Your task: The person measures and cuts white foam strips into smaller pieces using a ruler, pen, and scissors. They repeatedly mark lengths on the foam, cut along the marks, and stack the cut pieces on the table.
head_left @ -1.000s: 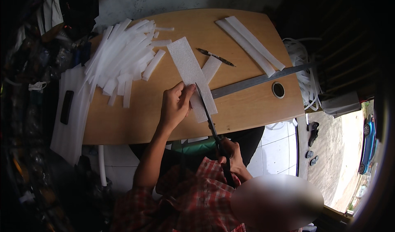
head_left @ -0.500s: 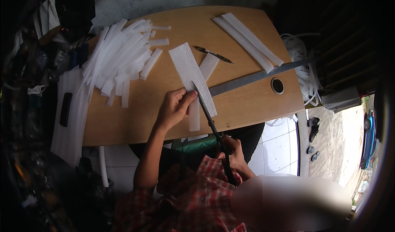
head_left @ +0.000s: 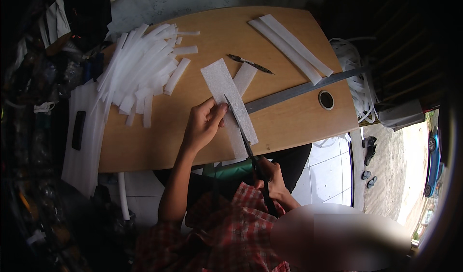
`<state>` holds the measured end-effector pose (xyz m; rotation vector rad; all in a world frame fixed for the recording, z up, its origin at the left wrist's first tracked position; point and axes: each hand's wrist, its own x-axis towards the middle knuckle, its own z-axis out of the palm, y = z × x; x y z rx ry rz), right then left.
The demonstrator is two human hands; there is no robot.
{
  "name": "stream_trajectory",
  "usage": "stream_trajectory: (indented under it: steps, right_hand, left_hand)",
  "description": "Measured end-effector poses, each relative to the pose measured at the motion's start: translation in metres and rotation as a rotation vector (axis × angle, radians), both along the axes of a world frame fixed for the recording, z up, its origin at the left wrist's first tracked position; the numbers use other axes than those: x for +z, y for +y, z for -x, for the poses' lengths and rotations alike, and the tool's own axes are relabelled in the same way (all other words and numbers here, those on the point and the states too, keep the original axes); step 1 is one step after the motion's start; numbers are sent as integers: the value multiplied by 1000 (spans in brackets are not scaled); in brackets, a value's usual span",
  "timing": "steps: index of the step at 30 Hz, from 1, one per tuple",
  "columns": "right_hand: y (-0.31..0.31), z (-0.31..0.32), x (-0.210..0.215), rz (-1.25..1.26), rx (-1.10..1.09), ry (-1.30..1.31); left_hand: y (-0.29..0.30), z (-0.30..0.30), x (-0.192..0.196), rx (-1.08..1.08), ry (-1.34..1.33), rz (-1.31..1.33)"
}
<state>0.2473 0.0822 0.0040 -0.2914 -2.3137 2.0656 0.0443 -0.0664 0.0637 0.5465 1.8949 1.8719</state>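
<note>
My left hand point(head_left: 203, 125) pinches the left edge of a white foam strip point(head_left: 221, 79) between thumb and fingers. The strip slants over the table's near part. A pair of long black scissors point(head_left: 247, 146) is in my right hand point(head_left: 273, 179), fingers wrapped round the handles. Its blades lie along the strip, tips beside my left thumb; how far they are apart is hard to tell. Under the held strip, another foam piece point(head_left: 247, 75) crosses the other way. A dark pen point(head_left: 251, 64) lies just beyond them.
A heap of white foam strips point(head_left: 144, 64) covers the table's left side, beside a long foam sheet with a black object point(head_left: 78, 130) on it. A metal ruler point(head_left: 299, 92) and two long foam strips point(head_left: 289, 45) lie right. The wooden table point(head_left: 289, 122) has a round hole.
The held foam strip has slid a little toward me and to the right. The scissors stay along it, in nearly the same place.
</note>
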Motion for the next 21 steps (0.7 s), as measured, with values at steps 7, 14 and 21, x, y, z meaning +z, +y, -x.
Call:
stream_trajectory:
  steps: [7,14,21]
  right_hand:
    - [0,-1,-2,6,25,2]
    - [5,-3,-3,31,38,49]
    - [0,-2,-6,-11,0,-12]
  left_hand:
    - [-9,6,-10,-68,-40,60]
    - [-18,3,-20,-197,-51,155]
    - [-16,4,-16,-99,-8,93]
